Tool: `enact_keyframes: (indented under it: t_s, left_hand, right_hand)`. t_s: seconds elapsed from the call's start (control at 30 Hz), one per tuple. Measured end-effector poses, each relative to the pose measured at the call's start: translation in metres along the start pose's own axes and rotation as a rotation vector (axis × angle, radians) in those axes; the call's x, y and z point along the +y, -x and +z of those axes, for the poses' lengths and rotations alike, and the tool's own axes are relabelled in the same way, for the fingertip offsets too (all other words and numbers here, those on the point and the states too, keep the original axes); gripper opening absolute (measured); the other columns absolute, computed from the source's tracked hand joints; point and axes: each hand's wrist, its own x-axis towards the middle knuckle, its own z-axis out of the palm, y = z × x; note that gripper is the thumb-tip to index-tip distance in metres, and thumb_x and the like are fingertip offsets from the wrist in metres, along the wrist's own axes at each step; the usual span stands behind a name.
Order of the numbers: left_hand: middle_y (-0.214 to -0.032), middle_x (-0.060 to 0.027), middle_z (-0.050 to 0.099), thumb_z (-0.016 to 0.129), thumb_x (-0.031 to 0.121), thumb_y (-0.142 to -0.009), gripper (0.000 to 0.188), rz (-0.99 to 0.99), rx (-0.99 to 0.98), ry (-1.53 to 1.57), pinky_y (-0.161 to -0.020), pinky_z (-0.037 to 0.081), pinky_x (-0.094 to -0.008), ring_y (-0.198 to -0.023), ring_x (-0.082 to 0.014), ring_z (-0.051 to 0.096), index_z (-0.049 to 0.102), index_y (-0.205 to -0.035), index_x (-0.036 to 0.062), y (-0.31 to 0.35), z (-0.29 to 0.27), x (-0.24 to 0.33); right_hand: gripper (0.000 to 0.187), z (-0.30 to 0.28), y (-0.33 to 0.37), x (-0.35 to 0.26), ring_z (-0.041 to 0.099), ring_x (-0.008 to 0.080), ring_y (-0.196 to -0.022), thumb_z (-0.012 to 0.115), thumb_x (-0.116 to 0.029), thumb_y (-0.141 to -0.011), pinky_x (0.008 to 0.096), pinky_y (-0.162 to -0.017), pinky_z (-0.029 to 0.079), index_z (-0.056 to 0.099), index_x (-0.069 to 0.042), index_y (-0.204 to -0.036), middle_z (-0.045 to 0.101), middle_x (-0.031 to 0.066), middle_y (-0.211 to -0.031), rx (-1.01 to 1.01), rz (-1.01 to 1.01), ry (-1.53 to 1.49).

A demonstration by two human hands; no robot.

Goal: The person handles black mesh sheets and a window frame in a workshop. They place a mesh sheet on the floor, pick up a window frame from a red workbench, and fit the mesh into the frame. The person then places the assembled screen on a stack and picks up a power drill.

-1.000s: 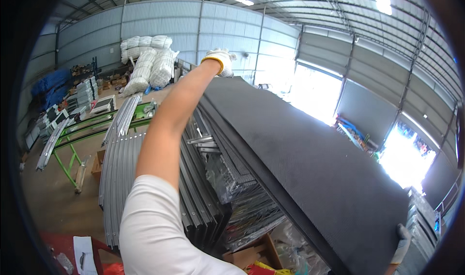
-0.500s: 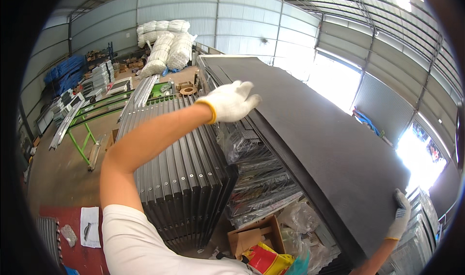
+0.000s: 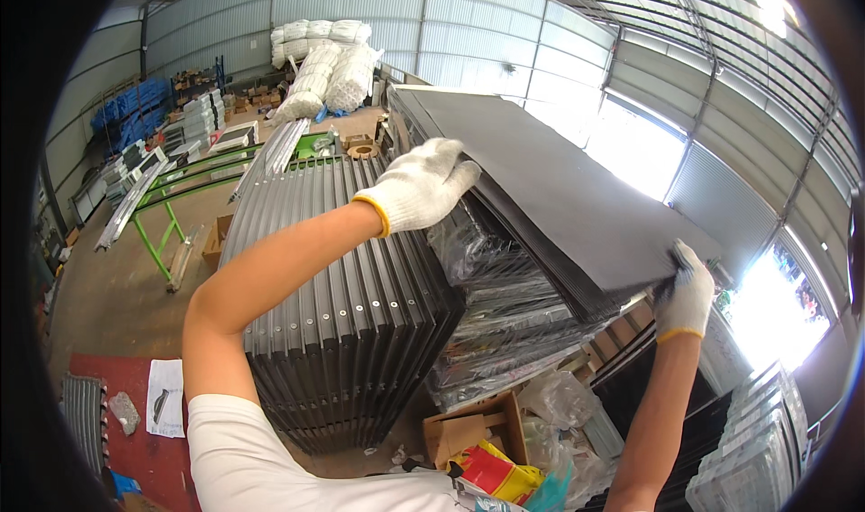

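A long, thin dark grey sheet (image 3: 559,187) lies on top of a pile of similar sheets (image 3: 541,264), its near end bowed. My left hand (image 3: 419,187), in a white knit glove with a yellow cuff, is closed at the sheet's left edge, fingers over the top. At the near right corner, my gloved right hand (image 3: 687,297) grips the end of the sheet, some fingers hidden beneath it. Underneath the pile are plastic-wrapped panels (image 3: 491,332).
Ribbed dark panels (image 3: 351,314) stand close together left of the pile. Below lie an open cardboard box (image 3: 450,435) and clear plastic bags (image 3: 559,399). Wrapped panels (image 3: 757,440) stand at the lower right. A green metal frame (image 3: 153,233) is farther left.
My right hand has moved up and inward with the sheet's near end, exposing the floor-side items below. My left hand has come down onto the left edge and closed there.
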Motion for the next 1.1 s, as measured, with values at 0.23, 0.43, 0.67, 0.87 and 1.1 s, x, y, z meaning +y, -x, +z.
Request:
enact_keyframes:
  t_s: [0.23, 0.43, 0.67, 0.87, 1.1]
  left_hand:
    - [-0.166, -0.0243, 0.049, 0.033, 0.043, -0.117, 0.063, 0.182, -0.052, -0.246, -0.131, 0.032, -0.042, -0.156, -0.0372, 0.044, 0.05, -0.158, -0.002, -0.053, 0.017, -0.045]
    - [-0.164, -0.0215, 0.053, 0.035, 0.047, -0.115, 0.065, -0.012, -0.118, -0.053, -0.13, 0.033, -0.0414, -0.155, -0.0374, 0.046, 0.053, -0.158, 0.0018, -0.091, 0.015, -0.078]
    - [-0.148, -0.0258, 0.064, 0.036, 0.051, -0.113, 0.062, 0.067, -0.089, -0.158, -0.117, 0.045, -0.0489, -0.136, -0.0452, 0.06, 0.064, -0.142, 0.0042, -0.109, 0.03, -0.078]
    - [-0.141, -0.0226, 0.064, 0.046, 0.032, -0.111, 0.038, 0.316, -0.179, -0.455, -0.111, 0.051, -0.0483, -0.129, -0.0431, 0.064, 0.064, -0.135, 0.0091, -0.107, 0.033, -0.067]
    - [-0.141, -0.0275, 0.065, 0.045, 0.035, -0.11, 0.044, 0.349, -0.143, -0.336, -0.112, 0.048, -0.0496, -0.131, -0.0461, 0.061, 0.066, -0.132, 0.0036, -0.12, 0.037, -0.091]
  right_hand:
    - [0.037, 0.086, -0.021, 0.038, 0.073, 0.0237, -0.092, 0.069, -0.022, -0.103, 0.0366, -0.077, 0.059, 0.071, 0.013, -0.113, 0.076, 0.0185, -0.104, -0.158, -0.167, 0.176]
    - [0.023, 0.141, -0.044, 0.064, 0.077, 0.0286, -0.09, 0.069, -0.015, -0.103, 0.0411, -0.076, 0.065, 0.072, 0.005, -0.114, 0.076, 0.0164, -0.106, -0.113, 0.163, 0.197]
    - [0.023, 0.115, -0.06, 0.057, 0.077, 0.0249, -0.096, 0.064, -0.006, -0.105, 0.0374, -0.089, 0.064, 0.074, -0.002, -0.126, 0.078, 0.015, -0.111, -0.425, -0.795, 1.877]
    - [0.035, 0.09, -0.048, 0.039, 0.077, 0.0224, -0.088, 0.063, -0.018, -0.108, 0.0323, -0.071, 0.063, 0.068, 0.0, -0.138, 0.074, 0.016, -0.129, -0.407, 0.042, 0.864]
    - [0.051, 0.029, 0.056, -0.002, 0.077, 0.0291, -0.079, 0.068, -0.042, -0.101, 0.0413, -0.08, 0.062, 0.078, 0.007, -0.106, 0.081, 0.0199, -0.095, -0.374, -0.047, 1.024]
